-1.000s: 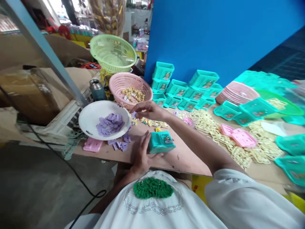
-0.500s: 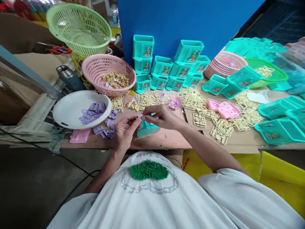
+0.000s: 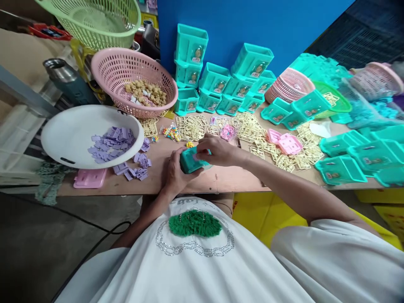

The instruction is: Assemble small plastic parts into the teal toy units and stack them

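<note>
Head: left hand clasps teal box near bare tabletop edge; right hand bunched against it, hold unclear; labels illegible.

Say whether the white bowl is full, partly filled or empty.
Partly filled: purple pieces lie in the bowl, with bare white beside them.
</note>
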`<state>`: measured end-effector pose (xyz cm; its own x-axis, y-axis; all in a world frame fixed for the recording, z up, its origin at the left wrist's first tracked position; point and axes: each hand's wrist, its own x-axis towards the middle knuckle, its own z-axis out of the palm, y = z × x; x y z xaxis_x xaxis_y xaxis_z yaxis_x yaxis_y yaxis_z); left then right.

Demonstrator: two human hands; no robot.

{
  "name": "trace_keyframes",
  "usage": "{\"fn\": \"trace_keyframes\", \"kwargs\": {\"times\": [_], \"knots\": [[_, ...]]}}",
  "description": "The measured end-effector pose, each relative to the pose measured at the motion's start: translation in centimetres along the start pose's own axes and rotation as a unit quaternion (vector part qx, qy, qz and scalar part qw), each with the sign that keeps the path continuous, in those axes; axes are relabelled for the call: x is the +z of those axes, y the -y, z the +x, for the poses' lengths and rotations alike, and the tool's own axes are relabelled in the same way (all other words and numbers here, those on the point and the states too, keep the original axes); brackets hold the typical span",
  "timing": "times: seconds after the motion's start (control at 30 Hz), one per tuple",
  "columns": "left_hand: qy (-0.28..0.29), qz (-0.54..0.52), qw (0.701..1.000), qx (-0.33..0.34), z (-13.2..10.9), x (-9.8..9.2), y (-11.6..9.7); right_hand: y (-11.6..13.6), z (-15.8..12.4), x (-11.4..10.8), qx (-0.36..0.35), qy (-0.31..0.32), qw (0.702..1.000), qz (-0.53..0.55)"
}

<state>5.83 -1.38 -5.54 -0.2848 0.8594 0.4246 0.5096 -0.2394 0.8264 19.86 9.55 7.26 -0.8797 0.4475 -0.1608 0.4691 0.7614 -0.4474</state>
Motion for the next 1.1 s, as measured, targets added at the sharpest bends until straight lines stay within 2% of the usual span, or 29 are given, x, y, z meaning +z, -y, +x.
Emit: {"fn": "trace_keyframes", "kwargs": {"times": [0.23, 0.6, 0.77, 1.1], "knots": [[-0.008, -0.014, 1.000, 0.004, -0.2, 0.3, 0.5, 1.0, 2.1, -0.1, 0.063, 0.062, 0.994, -0.068], [-0.002, -0.045, 0.999, -0.005, -0.2, 0.2, 0.5, 0.8, 2.5, -0.1, 0.089, 0.084, 0.990, -0.068], [0.000, -0.048, 0.999, -0.006, -0.2, 0.2, 0.7, 1.1, 2.5, -0.2, 0.123, 0.089, 0.985, -0.080], [-0.015, -0.054, 0.998, -0.005, -0.2, 0.6, 0.7, 2.6, 3.5, -0.3, 0.163, 0.134, 0.963, -0.169]]}}
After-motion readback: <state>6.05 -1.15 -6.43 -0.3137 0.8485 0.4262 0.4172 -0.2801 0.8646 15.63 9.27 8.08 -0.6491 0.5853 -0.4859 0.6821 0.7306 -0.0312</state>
